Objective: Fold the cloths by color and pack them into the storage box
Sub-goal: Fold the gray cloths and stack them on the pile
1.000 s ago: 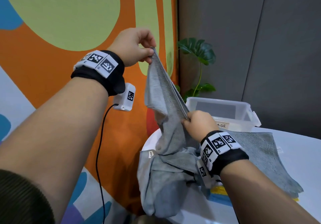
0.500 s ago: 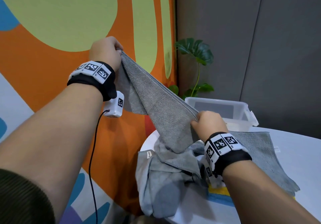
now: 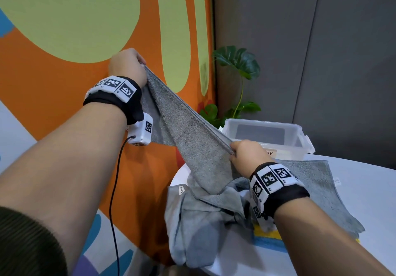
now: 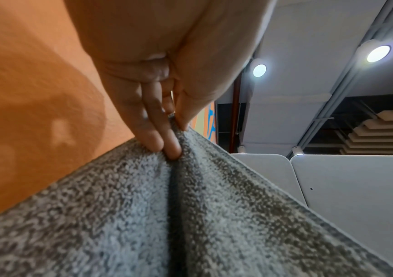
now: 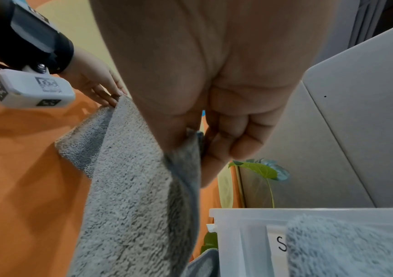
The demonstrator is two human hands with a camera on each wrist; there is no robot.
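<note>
A grey cloth [image 3: 188,134] is stretched in the air between my two hands, its top edge taut. My left hand [image 3: 128,65] pinches one corner, raised at the upper left by the orange wall; the left wrist view shows fingers [image 4: 164,142] and thumb closed on the grey cloth [image 4: 190,215]. My right hand [image 3: 246,153] pinches the other end, lower, in front of the clear storage box [image 3: 300,132]; its thumb and fingers clamp the grey cloth [image 5: 138,178]. The cloth's lower part trails into a grey heap [image 3: 199,222] at the table's left edge.
Another grey cloth [image 3: 317,190] lies flat on the white round table [image 3: 368,200], with yellow and blue cloth [image 3: 267,237] showing beneath it. A potted plant [image 3: 237,65] stands behind the box. The orange wall [image 3: 53,82] is close on the left.
My left hand has moved left and a little down with its corner, and the right hand has slid along the edge, so the hanging cloth is now pulled out taut.
</note>
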